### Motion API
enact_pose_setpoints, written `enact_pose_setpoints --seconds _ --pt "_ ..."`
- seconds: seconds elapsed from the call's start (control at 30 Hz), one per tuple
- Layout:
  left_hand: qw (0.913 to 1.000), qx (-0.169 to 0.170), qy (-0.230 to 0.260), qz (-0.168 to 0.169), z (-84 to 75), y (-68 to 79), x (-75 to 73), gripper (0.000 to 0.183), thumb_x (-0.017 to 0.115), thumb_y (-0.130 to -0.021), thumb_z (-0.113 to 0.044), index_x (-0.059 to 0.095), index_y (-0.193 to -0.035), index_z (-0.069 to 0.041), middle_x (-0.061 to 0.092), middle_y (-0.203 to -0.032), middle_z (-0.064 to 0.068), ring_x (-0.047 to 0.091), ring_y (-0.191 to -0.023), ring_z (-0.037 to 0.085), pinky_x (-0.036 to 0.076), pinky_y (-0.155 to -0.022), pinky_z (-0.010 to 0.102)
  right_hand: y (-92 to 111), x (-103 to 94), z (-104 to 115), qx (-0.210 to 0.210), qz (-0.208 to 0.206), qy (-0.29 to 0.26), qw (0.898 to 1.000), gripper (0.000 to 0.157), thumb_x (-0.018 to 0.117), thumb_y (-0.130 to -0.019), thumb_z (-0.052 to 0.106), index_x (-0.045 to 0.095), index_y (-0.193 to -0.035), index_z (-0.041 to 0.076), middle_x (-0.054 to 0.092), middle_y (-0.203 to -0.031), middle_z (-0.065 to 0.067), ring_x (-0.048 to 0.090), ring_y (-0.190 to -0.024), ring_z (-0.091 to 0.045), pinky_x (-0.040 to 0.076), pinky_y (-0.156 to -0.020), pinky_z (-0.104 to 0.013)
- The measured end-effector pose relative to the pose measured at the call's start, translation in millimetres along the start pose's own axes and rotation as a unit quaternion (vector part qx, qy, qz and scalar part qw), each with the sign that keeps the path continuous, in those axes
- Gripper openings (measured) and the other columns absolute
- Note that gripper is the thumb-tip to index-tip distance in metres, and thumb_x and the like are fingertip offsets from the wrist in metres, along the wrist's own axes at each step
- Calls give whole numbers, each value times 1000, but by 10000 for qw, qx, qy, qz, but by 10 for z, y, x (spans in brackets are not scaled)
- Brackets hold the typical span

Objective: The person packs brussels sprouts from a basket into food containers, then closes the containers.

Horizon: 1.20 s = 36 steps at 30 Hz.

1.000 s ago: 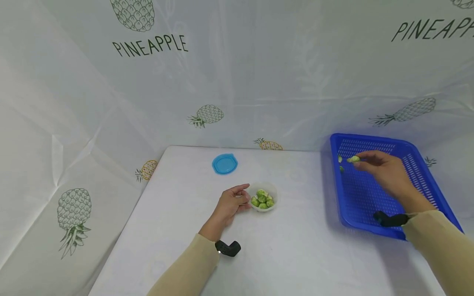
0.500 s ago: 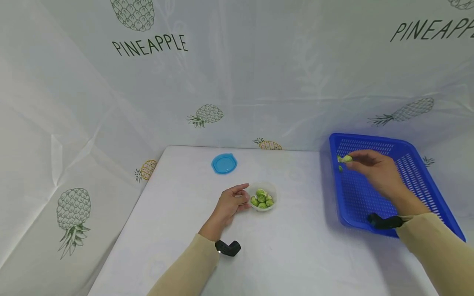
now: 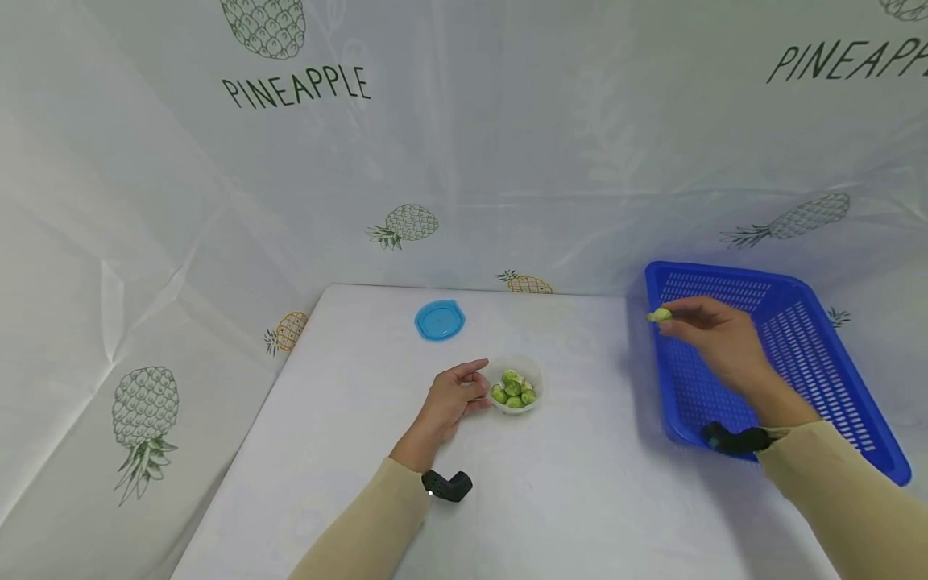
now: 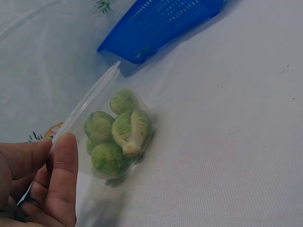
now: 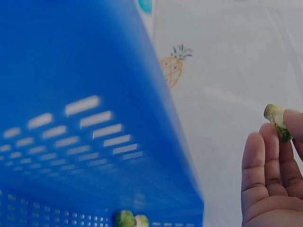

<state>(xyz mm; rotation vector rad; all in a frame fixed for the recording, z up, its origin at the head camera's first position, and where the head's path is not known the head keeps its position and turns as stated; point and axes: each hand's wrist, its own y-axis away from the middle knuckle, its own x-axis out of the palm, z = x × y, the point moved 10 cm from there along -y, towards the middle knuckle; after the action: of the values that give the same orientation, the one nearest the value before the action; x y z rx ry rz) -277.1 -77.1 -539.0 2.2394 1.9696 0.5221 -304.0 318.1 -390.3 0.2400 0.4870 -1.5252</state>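
Left hand [image 3: 451, 401] pinches bowl [image 3: 534, 374], sprouts [image 3: 513, 388] inside | right hand [image 3: 719, 341] pinches single sprout [image 3: 660, 315] near basket [image 3: 685, 383]

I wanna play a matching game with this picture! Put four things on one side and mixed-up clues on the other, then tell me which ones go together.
Things:
1. Round lid
2. Basket
3. Left hand
4. Right hand

Clues:
A. Pinches a single Brussels sprout
B. Light blue, on the white tabletop
C. Holds the side of a clear bowl with Brussels sprouts inside
D. Deep blue, with slotted walls

Right pairs: 1-B, 2-D, 3-C, 4-A
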Motion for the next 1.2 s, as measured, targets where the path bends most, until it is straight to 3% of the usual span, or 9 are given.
enact_pose_setpoints --seconds 0.23,0.43,0.8,1.2 --pt "10000 5 11 30 2 -5 1 50 65 -100 4 61 -148 -7 59 -105 4 66 -87 14 66 -81 27 21 124 101 -267 -6 -209 9994 30 74 -100 9 69 -128 1 74 -107 20 68 -97 6 57 -84 -10" --pt "10000 5 29 22 4 -10 -3 49 66 -100 4 61 -148 -7 59 -105 4 66 -87 14 66 -82 28 74 218 190 -254 -1 -85 9996 30 75 -100 18 70 -127 4 72 -108 21 67 -99 3 57 -83 -11" --pt "10000 -28 25 22 6 -14 -3 50 66 -100 4 61 -148 -7 59 -105 4 66 -87 14 66 -86 32 110 450 245 -264 -48 -303 9992 32 73 -102 15 68 -129 0 71 -107 21 66 -100 4 57 -82 -11" --pt "10000 -39 15 49 5 -13 2 51 66 -100 4 60 -149 -8 59 -106 4 67 -87 14 66 -90 36 148 836 301 -527 7 -964 9939 29 73 -100 8 68 -125 -5 71 -100 14 67 -95 -2 59 -83 -13"
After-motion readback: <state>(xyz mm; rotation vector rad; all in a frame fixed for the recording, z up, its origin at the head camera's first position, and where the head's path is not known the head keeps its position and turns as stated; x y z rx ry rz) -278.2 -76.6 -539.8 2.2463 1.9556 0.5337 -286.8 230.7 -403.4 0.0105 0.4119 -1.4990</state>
